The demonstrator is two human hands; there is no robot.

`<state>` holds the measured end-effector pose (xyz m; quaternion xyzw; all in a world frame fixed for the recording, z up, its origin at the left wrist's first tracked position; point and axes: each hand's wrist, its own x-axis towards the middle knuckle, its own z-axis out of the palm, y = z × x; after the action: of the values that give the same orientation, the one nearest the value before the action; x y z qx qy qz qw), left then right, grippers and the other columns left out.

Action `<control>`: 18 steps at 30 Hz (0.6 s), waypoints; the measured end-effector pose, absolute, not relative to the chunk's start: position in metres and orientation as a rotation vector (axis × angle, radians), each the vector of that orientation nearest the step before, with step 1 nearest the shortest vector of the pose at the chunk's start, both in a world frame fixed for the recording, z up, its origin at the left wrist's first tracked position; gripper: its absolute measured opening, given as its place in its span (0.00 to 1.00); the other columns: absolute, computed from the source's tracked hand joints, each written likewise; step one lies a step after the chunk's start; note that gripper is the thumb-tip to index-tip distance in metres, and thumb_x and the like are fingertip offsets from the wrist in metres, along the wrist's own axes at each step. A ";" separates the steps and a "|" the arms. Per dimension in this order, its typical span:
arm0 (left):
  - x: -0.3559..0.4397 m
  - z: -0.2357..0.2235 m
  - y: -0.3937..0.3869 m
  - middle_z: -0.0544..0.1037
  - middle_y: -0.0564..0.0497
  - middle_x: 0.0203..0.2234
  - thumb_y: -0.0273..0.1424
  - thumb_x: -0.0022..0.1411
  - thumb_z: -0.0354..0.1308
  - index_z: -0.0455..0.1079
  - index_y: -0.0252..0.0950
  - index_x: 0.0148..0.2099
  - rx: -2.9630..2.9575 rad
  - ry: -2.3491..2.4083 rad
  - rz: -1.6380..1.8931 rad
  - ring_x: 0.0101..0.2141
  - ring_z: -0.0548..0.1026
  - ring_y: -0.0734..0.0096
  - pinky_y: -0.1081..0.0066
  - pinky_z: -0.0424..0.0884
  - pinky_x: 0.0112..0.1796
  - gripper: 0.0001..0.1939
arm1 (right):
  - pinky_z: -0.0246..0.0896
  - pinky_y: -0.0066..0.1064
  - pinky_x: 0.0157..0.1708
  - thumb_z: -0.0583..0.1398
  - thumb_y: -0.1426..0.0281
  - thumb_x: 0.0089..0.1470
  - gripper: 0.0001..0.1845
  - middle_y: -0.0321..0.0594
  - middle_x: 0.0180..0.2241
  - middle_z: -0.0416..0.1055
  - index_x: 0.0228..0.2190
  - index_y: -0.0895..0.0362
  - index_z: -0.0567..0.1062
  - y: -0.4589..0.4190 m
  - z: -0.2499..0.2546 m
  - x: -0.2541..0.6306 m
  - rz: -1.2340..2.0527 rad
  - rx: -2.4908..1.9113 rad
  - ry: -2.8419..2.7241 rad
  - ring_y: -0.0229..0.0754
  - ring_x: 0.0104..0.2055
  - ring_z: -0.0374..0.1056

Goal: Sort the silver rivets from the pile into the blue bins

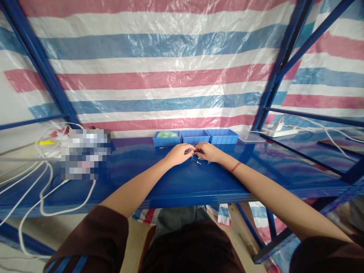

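A thin metal piece (197,162) lies on the blue table (182,185) just nearer the wearer than the meeting fingertips, its long axis slanting from upper left to lower right; which end leads is too small to tell. The left hand (181,154) and right hand (209,152) have curled fingers; I cannot tell whether they grip anything. Beyond stand three blue bins (196,135).
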<state>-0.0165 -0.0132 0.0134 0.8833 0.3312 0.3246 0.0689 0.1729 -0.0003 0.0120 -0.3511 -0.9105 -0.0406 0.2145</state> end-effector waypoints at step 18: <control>-0.016 0.012 -0.009 0.78 0.47 0.35 0.34 0.57 0.55 0.69 0.35 0.44 2.437 1.078 1.162 0.36 0.75 0.68 0.69 0.70 0.40 0.14 | 0.60 0.31 0.38 0.50 0.70 0.57 0.11 0.43 0.34 0.73 0.36 0.58 0.71 -0.009 0.019 0.168 -0.001 -0.890 -2.290 0.41 0.36 0.68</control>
<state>-0.0162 -0.0094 0.0115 0.8326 0.3683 0.3970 0.1167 0.1685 -0.0089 0.0189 -0.3413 -0.8780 -0.0003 0.3357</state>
